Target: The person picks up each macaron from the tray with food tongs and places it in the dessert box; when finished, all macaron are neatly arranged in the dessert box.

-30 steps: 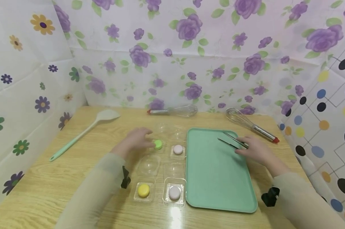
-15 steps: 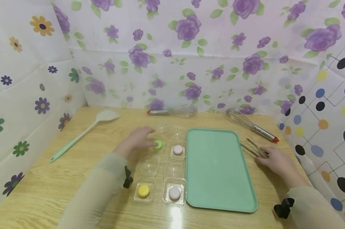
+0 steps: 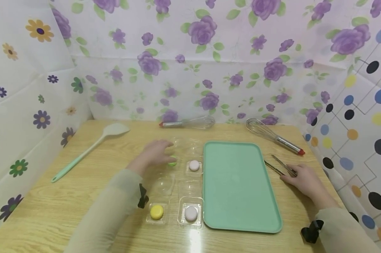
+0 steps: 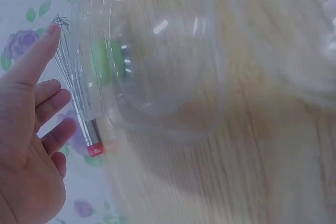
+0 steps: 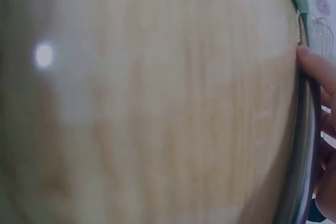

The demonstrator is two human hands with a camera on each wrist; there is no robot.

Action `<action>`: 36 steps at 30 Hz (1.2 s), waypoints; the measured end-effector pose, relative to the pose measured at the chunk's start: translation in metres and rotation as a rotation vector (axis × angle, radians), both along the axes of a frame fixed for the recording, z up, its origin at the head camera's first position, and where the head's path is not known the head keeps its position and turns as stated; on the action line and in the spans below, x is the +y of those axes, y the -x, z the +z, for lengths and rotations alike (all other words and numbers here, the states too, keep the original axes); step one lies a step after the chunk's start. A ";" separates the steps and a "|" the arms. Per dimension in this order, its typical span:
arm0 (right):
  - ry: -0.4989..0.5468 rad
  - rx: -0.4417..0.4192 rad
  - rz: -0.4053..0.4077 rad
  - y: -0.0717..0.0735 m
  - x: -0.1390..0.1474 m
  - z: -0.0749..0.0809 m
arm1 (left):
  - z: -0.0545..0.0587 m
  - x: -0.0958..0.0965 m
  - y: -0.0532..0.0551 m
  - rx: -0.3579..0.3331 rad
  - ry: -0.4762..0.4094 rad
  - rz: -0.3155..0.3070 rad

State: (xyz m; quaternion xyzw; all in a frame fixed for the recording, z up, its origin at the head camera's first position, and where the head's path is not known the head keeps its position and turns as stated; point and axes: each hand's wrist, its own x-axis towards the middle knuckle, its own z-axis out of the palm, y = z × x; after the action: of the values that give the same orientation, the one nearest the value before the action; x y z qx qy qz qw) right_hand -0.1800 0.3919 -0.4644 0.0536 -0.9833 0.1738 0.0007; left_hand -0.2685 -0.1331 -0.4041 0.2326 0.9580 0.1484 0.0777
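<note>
My left hand [image 3: 153, 153] hovers beside a green macaron [image 3: 172, 161] in a clear plastic box, partly hiding it. In the left wrist view its fingers are loosely bent around nothing, next to the clear box [image 4: 163, 114]. A pink macaron [image 3: 194, 165], a yellow macaron [image 3: 157, 212] and a pale lilac macaron [image 3: 191, 213] each sit in an open clear box. My right hand [image 3: 305, 181] holds metal tongs [image 3: 284, 165] low at the table, right of the green tray [image 3: 241, 186]; their arms are spread, with nothing between the tips. The thumb [image 5: 314, 66] presses the tongs' side.
A whisk [image 3: 190, 122] lies along the back, and another whisk [image 3: 274, 136] lies behind the tongs. On the left is a long-handled spatula [image 3: 92, 147]. Flower-patterned sheets [image 3: 190, 77] stand at the table's back and left; a dotted sheet [image 3: 361, 123] borders the right.
My right hand has carried the tongs from above the tray to the table right of it. My left hand has shifted slightly right, covering more of the green macaron.
</note>
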 end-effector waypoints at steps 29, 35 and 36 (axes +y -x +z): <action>0.327 -0.242 0.216 0.090 -0.234 0.040 | -0.002 0.048 0.008 -0.059 0.018 0.002; 0.356 -0.251 0.212 0.094 -0.250 0.039 | -0.003 0.046 0.008 -0.068 0.028 -0.001; 0.362 -0.252 0.207 0.094 -0.252 0.038 | -0.003 0.046 0.008 -0.067 0.031 -0.003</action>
State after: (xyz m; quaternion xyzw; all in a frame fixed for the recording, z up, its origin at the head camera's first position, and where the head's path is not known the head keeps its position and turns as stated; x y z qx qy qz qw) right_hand -0.2737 0.1400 -0.4262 0.1311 -0.9177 0.3517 -0.1304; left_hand -0.2769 -0.0872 -0.4073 0.2278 0.9568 0.1409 0.1135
